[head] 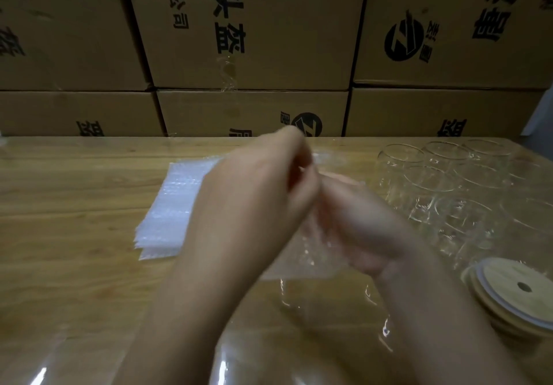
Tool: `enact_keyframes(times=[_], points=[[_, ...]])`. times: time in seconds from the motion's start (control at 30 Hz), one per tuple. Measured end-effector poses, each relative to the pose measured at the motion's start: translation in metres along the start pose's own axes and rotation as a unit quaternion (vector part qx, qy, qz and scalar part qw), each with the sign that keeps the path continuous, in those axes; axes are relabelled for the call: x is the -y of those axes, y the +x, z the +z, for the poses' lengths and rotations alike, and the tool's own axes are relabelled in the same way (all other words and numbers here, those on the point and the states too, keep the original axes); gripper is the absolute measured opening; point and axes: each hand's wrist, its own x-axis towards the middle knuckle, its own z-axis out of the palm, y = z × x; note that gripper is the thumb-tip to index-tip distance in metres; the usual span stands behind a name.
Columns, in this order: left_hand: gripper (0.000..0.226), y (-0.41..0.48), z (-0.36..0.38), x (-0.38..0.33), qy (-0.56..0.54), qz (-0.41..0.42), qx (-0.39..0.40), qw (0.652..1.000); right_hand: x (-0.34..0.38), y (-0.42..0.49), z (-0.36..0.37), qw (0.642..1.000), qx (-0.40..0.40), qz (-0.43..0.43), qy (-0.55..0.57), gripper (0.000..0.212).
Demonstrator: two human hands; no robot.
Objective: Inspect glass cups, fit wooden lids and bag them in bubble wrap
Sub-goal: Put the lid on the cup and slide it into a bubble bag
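Observation:
Both hands meet above the middle of the table. My left hand (263, 184) pinches the top edge of a clear bubble-wrap bag (302, 262), and my right hand (362, 229) grips the same bag from the right; both are blurred. A stack of flat bubble-wrap bags (170, 208) lies on the table behind my left hand. Several empty glass cups (449, 187) stand in a group at the right. Round wooden lids (514, 292), each with a small hole, are stacked at the near right.
A wooden table (74, 235) under a clear plastic cover carries everything. Brown cardboard boxes (254, 40) with black printing are stacked like a wall along the far edge.

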Motion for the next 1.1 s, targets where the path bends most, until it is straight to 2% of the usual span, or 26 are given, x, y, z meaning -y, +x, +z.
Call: enact_keyframes(times=[0.07,0.13,0.2,0.27,0.33,0.4,0.47,0.5,0.6,0.77,0.87,1.0,1.1], points=[[0.011,0.003,-0.008,0.014,0.016,-0.046,-0.034,0.998,0.004,-0.002,-0.001,1.0,-0.018,-0.026,-0.005,0.019],[0.007,0.004,-0.016,0.026,0.022,-0.092,-0.062,0.994,0.013,-0.008,0.0,0.989,-0.07,-0.118,-0.054,0.021],[0.008,0.004,-0.023,0.036,0.013,-0.133,-0.091,0.987,0.02,-0.014,0.0,0.961,-0.141,-0.229,-0.065,0.023],[0.012,0.004,-0.029,0.044,0.006,-0.16,-0.102,0.982,0.017,-0.012,-0.005,0.925,-0.218,-0.283,-0.131,0.023],[0.012,0.004,-0.031,0.048,0.005,-0.172,-0.098,0.98,0.006,-0.002,-0.014,0.892,-0.276,-0.237,-0.267,0.017],[0.011,0.004,-0.031,0.05,-0.003,-0.172,-0.091,0.981,-0.01,0.008,-0.024,0.855,-0.261,-0.126,-0.429,0.015],[0.01,0.005,-0.028,0.05,-0.028,-0.168,-0.078,0.982,-0.027,0.016,-0.031,0.819,-0.219,-0.048,-0.528,0.034],[0.011,0.005,-0.026,0.051,-0.043,-0.165,-0.074,0.983,-0.034,0.019,-0.031,0.812,-0.205,-0.036,-0.545,0.043],[0.013,0.007,-0.02,0.051,-0.088,-0.153,-0.068,0.982,-0.044,0.024,-0.031,0.817,-0.192,-0.04,-0.543,0.059],[0.013,0.01,-0.01,0.051,-0.136,-0.158,-0.042,0.977,-0.054,0.031,-0.033,0.804,-0.201,-0.068,-0.556,0.057],[0.013,0.01,-0.006,0.052,-0.121,-0.157,-0.047,0.979,-0.063,0.034,-0.03,0.828,-0.215,-0.062,-0.514,0.064],[0.014,0.01,-0.006,0.052,-0.116,-0.163,-0.071,0.977,-0.065,0.036,-0.027,0.835,-0.252,-0.077,-0.483,0.057],[0.015,0.011,-0.007,0.053,-0.118,-0.171,-0.08,0.975,-0.055,0.032,-0.026,0.827,-0.317,-0.105,-0.452,0.057]])
